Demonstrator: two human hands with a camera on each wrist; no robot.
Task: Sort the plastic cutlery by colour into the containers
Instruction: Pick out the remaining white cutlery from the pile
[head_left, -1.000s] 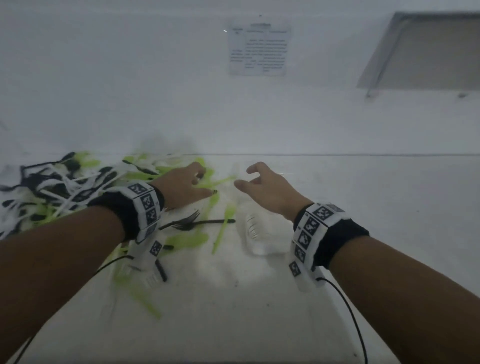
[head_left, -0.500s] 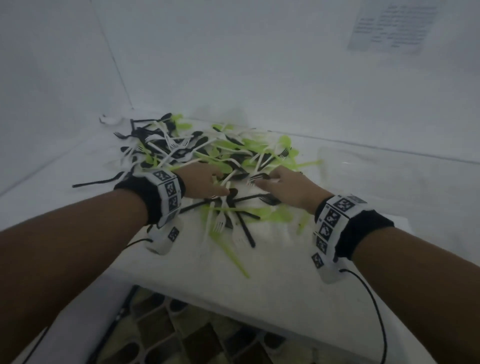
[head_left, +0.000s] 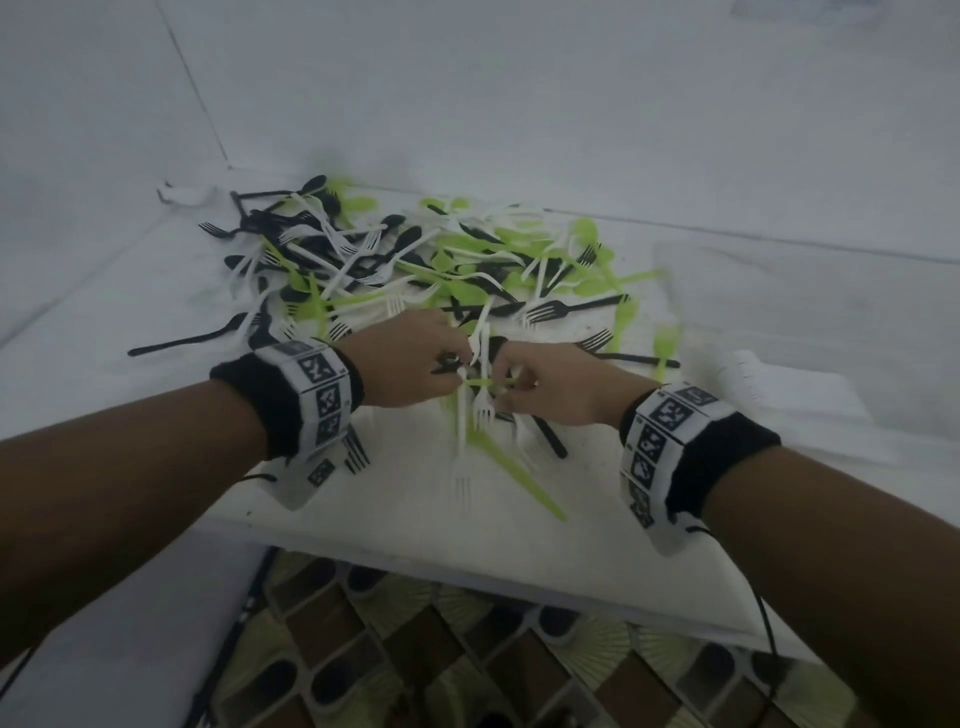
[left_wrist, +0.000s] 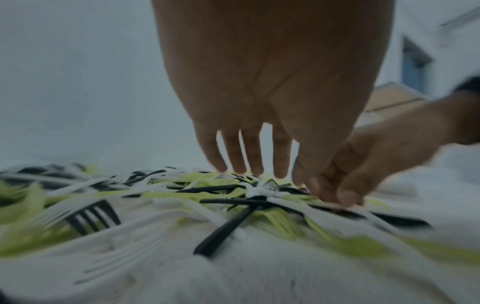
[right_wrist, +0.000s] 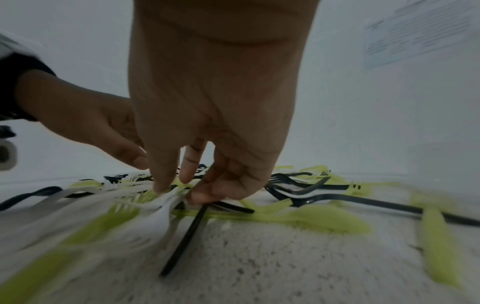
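Note:
A mixed pile of black, white and green plastic cutlery (head_left: 415, 270) lies on the white table (head_left: 363, 519). Both hands meet at its near edge. My right hand (head_left: 511, 382) pinches a white fork (head_left: 483, 410) between thumb and fingers, as the right wrist view shows around the right hand (right_wrist: 179, 189) and the white fork (right_wrist: 163, 211). A black handle (right_wrist: 187, 236) lies just under that pinch. My left hand (head_left: 441, 369) reaches in beside it. In the left wrist view the left hand (left_wrist: 259, 164) has straight fingers whose tips touch the pile.
A clear plastic container (head_left: 763, 384) stands on the table to the right of my right wrist. The table's front edge (head_left: 467, 564) runs close below my forearms, with patterned floor (head_left: 467, 649) beneath. White walls close the back and left. A small white object (head_left: 182, 195) sits in the far left corner.
The head view swung down and left onto the pile. Both hands moved to the pile's near edge and came together. The right hand went from spread fingers to a pinch on white cutlery.

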